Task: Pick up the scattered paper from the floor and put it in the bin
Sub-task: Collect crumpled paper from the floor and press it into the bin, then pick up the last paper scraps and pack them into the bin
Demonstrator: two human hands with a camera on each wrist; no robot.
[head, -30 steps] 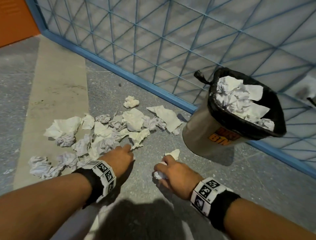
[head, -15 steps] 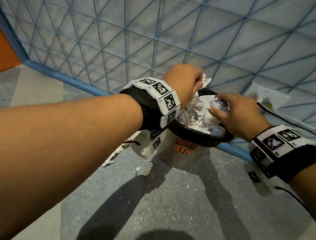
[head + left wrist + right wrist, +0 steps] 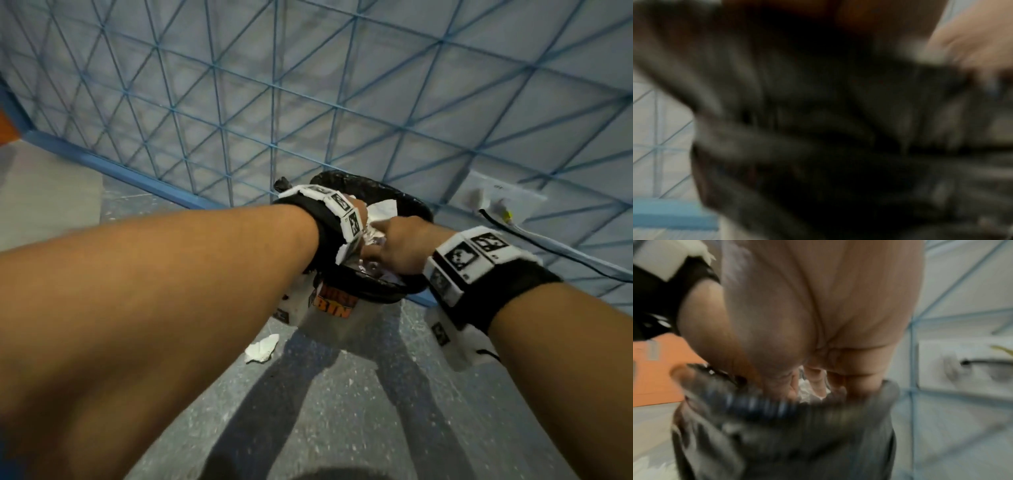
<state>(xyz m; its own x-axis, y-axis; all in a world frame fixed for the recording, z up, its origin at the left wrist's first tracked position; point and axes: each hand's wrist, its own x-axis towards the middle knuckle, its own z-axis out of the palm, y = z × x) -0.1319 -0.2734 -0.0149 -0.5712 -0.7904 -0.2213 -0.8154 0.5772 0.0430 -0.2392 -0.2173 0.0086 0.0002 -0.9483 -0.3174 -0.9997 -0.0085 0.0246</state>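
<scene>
Blue wire mesh (image 3: pixel 239 102) rose behind the bin (image 3: pixel 346 318) on our speckled grey floor (image 3: pixel 359 411). One paper scrap (image 3: pixel 262 347) lay just beside its base. Crumpled paper (image 3: pixel 383 209) filled the black liner (image 3: pixel 411 205). Our left hand (image 3: pixel 359 209) and right hand (image 3: pixel 400 246) pressed into it; we could not tell either hand's grip.

- The place looked like an indoor utility or workshop corner.
- A speckled grey concrete floor (image 3: pixel 342 411) met a blue wire-mesh partition (image 3: pixel 274 102) with a blue base rail (image 3: pixel 102 164).
</scene>
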